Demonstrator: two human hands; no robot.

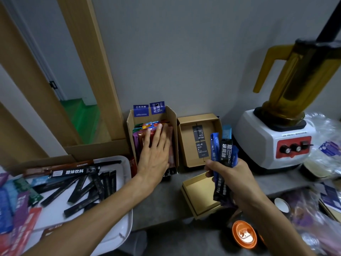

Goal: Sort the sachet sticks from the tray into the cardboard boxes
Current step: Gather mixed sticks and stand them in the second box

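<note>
Pressing our flat, open left hand [154, 152] on the coloured sachets [147, 129] in the tall cardboard box [174, 126], our right hand [228, 169], just beside that box, grips blue and black sachet sticks [222, 152].

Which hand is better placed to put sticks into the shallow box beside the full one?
The right hand: it already holds a bunch of sachet sticks just in front of the shallow box. The left hand lies flat on the full box's sachets.
</note>
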